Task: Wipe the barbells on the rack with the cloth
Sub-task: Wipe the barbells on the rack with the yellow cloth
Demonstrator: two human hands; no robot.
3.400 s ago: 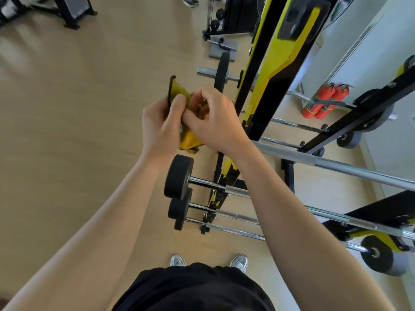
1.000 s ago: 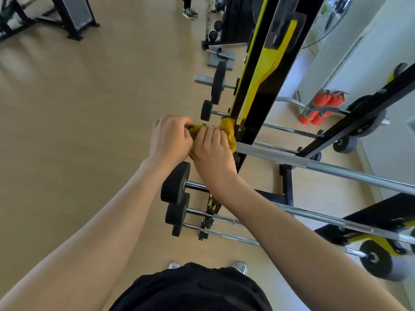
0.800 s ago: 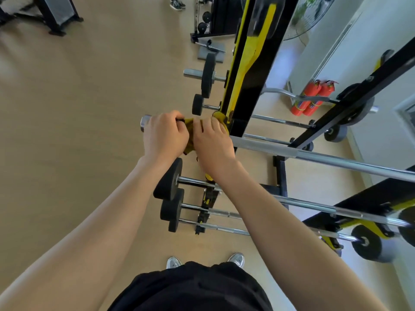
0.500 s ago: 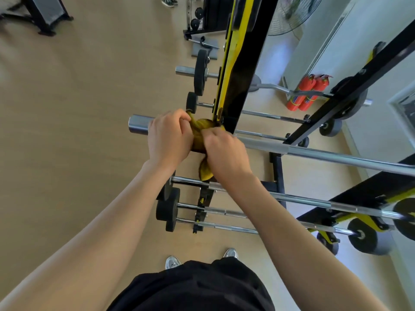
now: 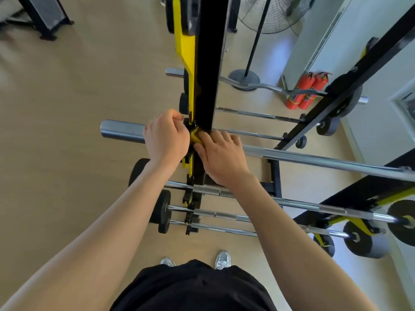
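Head view: the thick grey steel barbell [image 5: 122, 131] lies across the frame, its bare sleeve end pointing to 9 o'clock and its shaft running off toward 4 o'clock, resting against the black-and-yellow steel rack upright [image 5: 206, 63] that rises to 12 o'clock. The left hand [image 5: 166, 138] sits on the sleeve just beside the upright, fingers curled down over the metal in a grip. The right hand [image 5: 221, 158] lies at 3 o'clock of it, fingers nearly straight and draped across the shaft. The yellow cloth [image 5: 195, 136] shows only as a small bunched patch between the two hands, pressed against the bar where it meets the upright; whether the thumb pinches it I cannot tell. Thinner chrome barbells [image 5: 224, 191] with black end plates are racked below, toward 6 o'clock, apparently not yet wiped. The likely trouble lies at that junction: the bunched cloth could snag between bar and upright, and a sideways stroke could drag fingertips into the same gap. With so little cloth exposed, bare skin rather than fabric may end up rubbing the steel. A hard push from either hand might also roll the bar on its support.
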